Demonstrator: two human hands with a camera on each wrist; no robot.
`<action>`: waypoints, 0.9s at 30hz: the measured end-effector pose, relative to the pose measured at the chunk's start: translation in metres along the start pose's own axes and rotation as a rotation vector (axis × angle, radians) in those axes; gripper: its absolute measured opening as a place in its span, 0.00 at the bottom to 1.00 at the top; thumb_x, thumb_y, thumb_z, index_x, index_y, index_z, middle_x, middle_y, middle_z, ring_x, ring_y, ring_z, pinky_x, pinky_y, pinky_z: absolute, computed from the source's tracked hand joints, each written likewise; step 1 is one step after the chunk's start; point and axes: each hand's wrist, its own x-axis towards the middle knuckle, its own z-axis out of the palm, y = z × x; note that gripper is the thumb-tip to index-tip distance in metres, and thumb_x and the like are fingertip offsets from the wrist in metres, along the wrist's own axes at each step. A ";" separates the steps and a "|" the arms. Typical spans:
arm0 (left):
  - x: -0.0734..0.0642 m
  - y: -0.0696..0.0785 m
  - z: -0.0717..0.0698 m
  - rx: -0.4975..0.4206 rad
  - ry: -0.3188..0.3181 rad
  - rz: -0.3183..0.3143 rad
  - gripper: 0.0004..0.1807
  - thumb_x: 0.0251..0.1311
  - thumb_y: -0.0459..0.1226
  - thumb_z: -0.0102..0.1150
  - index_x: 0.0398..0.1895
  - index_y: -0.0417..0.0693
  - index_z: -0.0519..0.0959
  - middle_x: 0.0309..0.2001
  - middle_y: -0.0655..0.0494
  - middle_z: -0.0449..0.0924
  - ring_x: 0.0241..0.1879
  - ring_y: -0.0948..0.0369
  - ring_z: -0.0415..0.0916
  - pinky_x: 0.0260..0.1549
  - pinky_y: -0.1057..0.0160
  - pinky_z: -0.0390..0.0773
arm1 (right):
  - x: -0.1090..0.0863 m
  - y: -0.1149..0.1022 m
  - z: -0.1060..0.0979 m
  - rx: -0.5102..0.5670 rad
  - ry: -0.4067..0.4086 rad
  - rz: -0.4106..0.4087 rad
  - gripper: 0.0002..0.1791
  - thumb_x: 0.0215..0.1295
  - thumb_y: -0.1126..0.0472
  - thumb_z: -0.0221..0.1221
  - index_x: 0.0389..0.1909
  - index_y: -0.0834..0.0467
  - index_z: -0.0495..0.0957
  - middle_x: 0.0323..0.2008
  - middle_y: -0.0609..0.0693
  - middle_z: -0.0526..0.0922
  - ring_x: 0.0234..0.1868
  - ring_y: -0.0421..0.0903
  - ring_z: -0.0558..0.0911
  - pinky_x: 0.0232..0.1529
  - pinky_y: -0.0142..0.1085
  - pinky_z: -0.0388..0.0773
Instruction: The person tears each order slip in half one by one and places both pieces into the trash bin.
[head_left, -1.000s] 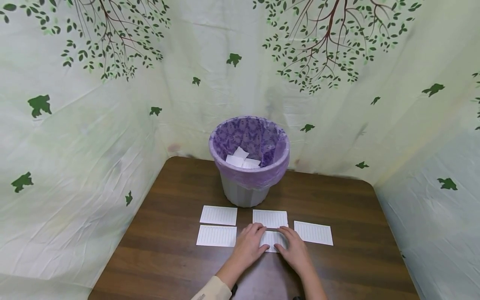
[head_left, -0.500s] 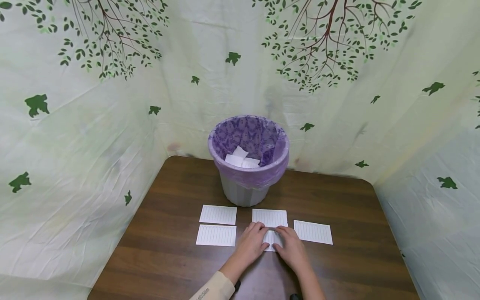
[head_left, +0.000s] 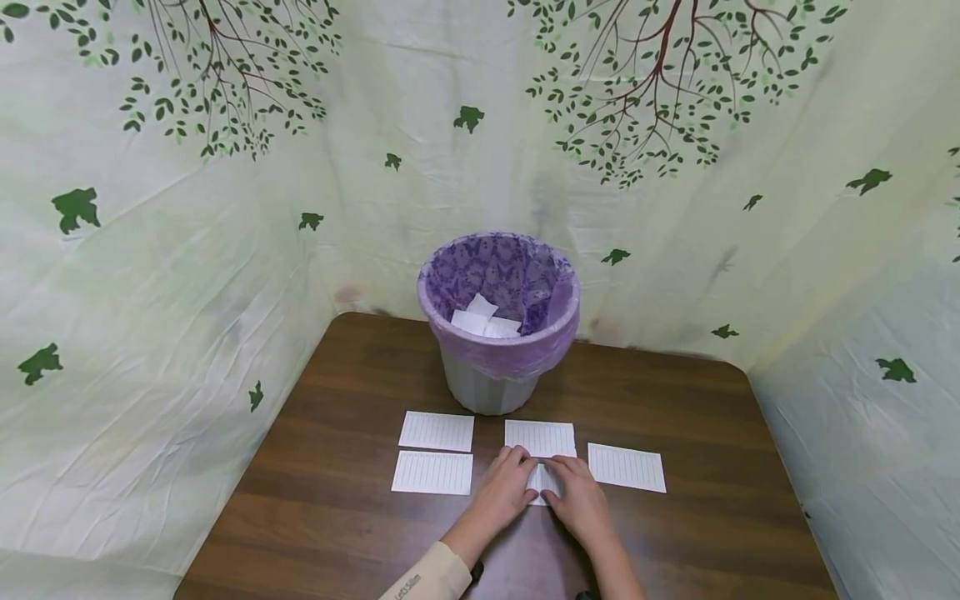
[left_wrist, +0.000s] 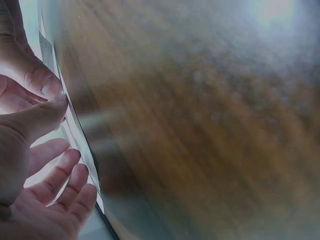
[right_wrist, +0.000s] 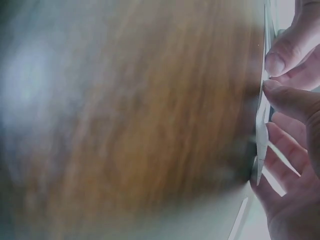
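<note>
A white lined index card (head_left: 542,481) lies at the front of the card group, partly covered by both hands. My left hand (head_left: 501,492) holds its left side, thumb at the near edge and fingertips at the far edge. My right hand (head_left: 582,500) grips the right side the same way. The thumbs are close together. In the left wrist view the card's edge (left_wrist: 80,131) runs under the thumb tips, with the other fingers behind. The right wrist view shows the card (right_wrist: 262,127) slightly bent, pinched near the thumb.
Several more lined cards lie around: two at left (head_left: 432,472), one just beyond the hands (head_left: 540,437), one at right (head_left: 627,467). Behind them stands a grey bin with a purple liner (head_left: 498,354), holding white paper pieces (head_left: 469,322). A printed curtain (head_left: 375,250) surrounds the wooden table (head_left: 712,533).
The hands have drawn closer together over the card, so less of it shows between them. The other cards and the bin have stayed put.
</note>
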 end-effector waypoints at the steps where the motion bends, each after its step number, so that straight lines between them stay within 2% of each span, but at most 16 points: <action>1: 0.000 0.000 0.000 -0.002 -0.002 -0.001 0.25 0.58 0.47 0.79 0.56 0.49 0.86 0.52 0.56 0.81 0.52 0.57 0.75 0.57 0.63 0.79 | 0.000 0.000 0.000 -0.003 0.000 0.000 0.28 0.54 0.61 0.79 0.57 0.58 0.87 0.57 0.52 0.86 0.61 0.54 0.82 0.59 0.52 0.83; 12: -0.001 0.001 0.000 -0.039 -0.004 -0.017 0.25 0.57 0.46 0.79 0.57 0.49 0.86 0.51 0.56 0.80 0.50 0.58 0.74 0.55 0.64 0.79 | 0.004 -0.008 0.001 0.070 0.040 -0.003 0.13 0.61 0.67 0.73 0.48 0.58 0.89 0.46 0.50 0.90 0.51 0.53 0.87 0.53 0.51 0.85; 16: -0.002 0.001 0.000 -0.044 0.016 -0.008 0.24 0.57 0.45 0.79 0.55 0.49 0.86 0.49 0.56 0.80 0.49 0.58 0.74 0.53 0.64 0.79 | 0.005 -0.008 0.005 0.099 0.117 -0.033 0.09 0.60 0.71 0.72 0.41 0.59 0.89 0.38 0.51 0.90 0.44 0.54 0.89 0.46 0.49 0.85; 20: -0.004 0.001 -0.001 -0.040 0.054 0.010 0.22 0.56 0.45 0.80 0.52 0.49 0.87 0.48 0.56 0.79 0.48 0.58 0.73 0.52 0.64 0.79 | 0.007 -0.007 0.007 0.122 0.182 -0.016 0.07 0.58 0.72 0.72 0.35 0.61 0.89 0.34 0.54 0.91 0.38 0.54 0.90 0.41 0.47 0.86; 22: -0.005 0.001 -0.002 -0.042 0.070 0.016 0.21 0.55 0.45 0.81 0.50 0.49 0.87 0.47 0.56 0.79 0.47 0.58 0.73 0.52 0.64 0.79 | 0.008 -0.008 0.006 0.131 0.180 0.005 0.06 0.57 0.73 0.72 0.34 0.61 0.89 0.33 0.55 0.91 0.37 0.55 0.90 0.40 0.48 0.86; 27: -0.006 0.001 -0.003 -0.042 0.100 0.025 0.21 0.53 0.44 0.82 0.49 0.49 0.88 0.46 0.57 0.80 0.46 0.58 0.73 0.51 0.65 0.79 | 0.010 -0.010 0.004 0.147 0.101 0.083 0.06 0.59 0.72 0.71 0.32 0.58 0.89 0.33 0.53 0.92 0.38 0.53 0.90 0.40 0.47 0.87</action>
